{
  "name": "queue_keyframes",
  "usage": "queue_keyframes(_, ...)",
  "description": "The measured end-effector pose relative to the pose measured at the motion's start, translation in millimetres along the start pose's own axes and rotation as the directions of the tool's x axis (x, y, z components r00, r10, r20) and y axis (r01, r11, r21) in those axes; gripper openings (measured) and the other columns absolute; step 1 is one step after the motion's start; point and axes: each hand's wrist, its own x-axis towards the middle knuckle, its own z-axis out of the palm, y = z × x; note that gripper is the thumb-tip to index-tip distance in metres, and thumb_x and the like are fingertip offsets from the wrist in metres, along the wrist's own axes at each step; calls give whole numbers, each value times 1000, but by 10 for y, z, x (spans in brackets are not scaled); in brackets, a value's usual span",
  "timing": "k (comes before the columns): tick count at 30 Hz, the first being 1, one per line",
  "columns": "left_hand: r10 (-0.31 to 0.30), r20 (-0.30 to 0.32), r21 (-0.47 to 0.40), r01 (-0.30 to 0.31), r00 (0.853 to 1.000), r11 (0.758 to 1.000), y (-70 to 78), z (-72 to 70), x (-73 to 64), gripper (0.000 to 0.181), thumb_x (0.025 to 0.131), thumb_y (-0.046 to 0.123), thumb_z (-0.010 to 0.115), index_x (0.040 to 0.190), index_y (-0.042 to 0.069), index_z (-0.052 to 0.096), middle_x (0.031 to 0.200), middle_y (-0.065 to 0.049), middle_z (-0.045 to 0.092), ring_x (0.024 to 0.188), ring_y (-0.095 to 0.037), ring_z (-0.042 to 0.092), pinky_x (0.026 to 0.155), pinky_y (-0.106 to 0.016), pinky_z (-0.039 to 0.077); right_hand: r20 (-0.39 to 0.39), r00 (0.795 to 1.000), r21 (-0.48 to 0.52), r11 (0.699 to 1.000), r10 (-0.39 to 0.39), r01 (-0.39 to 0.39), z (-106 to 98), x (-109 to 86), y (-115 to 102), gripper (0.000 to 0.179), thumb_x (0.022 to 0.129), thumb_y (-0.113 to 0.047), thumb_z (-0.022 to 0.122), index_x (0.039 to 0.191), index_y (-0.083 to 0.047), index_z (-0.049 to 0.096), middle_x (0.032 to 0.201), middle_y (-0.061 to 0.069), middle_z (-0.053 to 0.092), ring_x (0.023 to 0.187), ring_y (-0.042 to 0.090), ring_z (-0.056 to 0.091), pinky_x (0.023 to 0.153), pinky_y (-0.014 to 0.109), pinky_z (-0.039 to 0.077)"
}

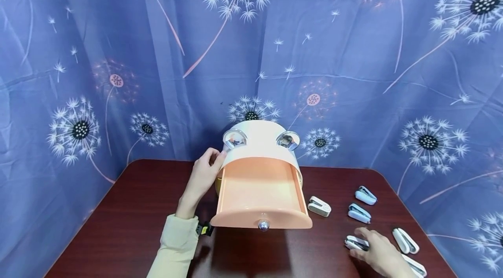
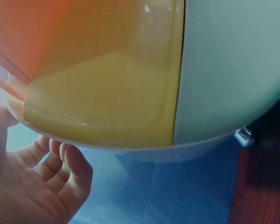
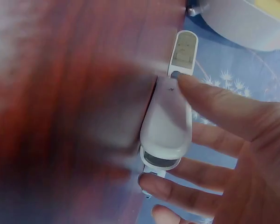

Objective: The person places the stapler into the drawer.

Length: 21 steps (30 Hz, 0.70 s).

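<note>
A white frog-like storage box (image 1: 261,140) with two silver dome eyes stands at the table's centre, its peach drawer (image 1: 259,186) pulled out toward me. My left hand (image 1: 205,172) holds the box's left side near the front edge. In the left wrist view its curled fingers (image 2: 77,163) meet the rim, under the box's yellow and pale green surfaces. On the right, my right hand (image 1: 379,252) grips a small white stapler (image 1: 356,243) at the tabletop. The right wrist view has the thumb against that stapler (image 3: 168,119), with fingers on its far side.
Another white stapler (image 1: 319,206) lies beside the drawer. Two light blue staplers (image 1: 365,195) (image 1: 359,213) are farther right. Near the table's right edge lie two more white staplers (image 1: 406,241) (image 1: 415,265). A patterned blue curtain (image 1: 338,73) hangs behind the dark red table (image 1: 118,225).
</note>
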Motion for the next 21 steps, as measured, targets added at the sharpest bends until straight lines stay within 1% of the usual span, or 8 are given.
queue_keyframes(3, 6, -4, 0, -6, 1000, 1000, -5, 4, 3, 30, 85, 52, 46, 85, 22, 50, 65, -1, 47, 56, -16, 46, 51, -31, 39, 13, 999, 12, 999, 33, -34, 13, 25, 52, 55, 56, -38, 78, 100, -11, 57, 88, 9, 58, 82, 28, 55, 65, 45, 42)
queue_keyframes(5, 5, -5, -6, -5, 1000, 1000, -8, 7, 2, 30, 85, 52, 46, 85, 22, 51, 66, -1, 47, 56, -16, 46, 51, -31, 39, 16, 999, 10, 999, 34, -34, 18, 38, 68, 54, 55, -37, 79, 97, -11, 57, 85, 7, 57, 79, 26, 54, 64, 44, 41)
queue_keyframes(9, 4, -9, -12, -4, 1000, 1000, -4, 13, -5, 30, 85, 51, 47, 85, 22, 51, 66, 0, 47, 56, -15, 46, 51, -30, 38, 11, 1000, -11, 1000, 18, -18, 29, 60, 54, 45, 54, -29, 79, 90, -12, 57, 77, 2, 54, 71, 19, 51, 61, 39, 40)
queue_keyframes(13, 7, -15, -12, -7, 1000, 1000, -4, 22, -5, 30, 84, 52, 47, 84, 22, 51, 66, 0, 46, 56, -15, 46, 51, -30, 38, 15, 1000, -13, 1000, 23, -22, 24, 76, 38, 41, 55, -27, 79, 86, -13, 57, 74, 0, 52, 67, 17, 49, 59, 37, 39)
queue_keyframes(18, 6, -20, 0, -6, 1000, 1000, -15, 26, 1, 31, 84, 53, 47, 84, 22, 51, 65, 0, 46, 57, -15, 46, 52, -30, 38, -6, 1000, -9, 1000, 29, -29, -2, 84, 10, 40, 56, -29, 79, 85, -15, 56, 73, 0, 51, 67, 16, 48, 58, 36, 39)
queue_keyframes(21, 8, -22, 3, -8, 1000, 1000, -22, 22, 7, 31, 84, 53, 47, 84, 22, 51, 66, 1, 47, 57, -15, 46, 52, -30, 38, -36, 999, -15, 1000, 9, -10, -47, 100, -24, 39, 57, -29, 79, 85, -16, 56, 73, 0, 51, 66, 15, 47, 57, 35, 38)
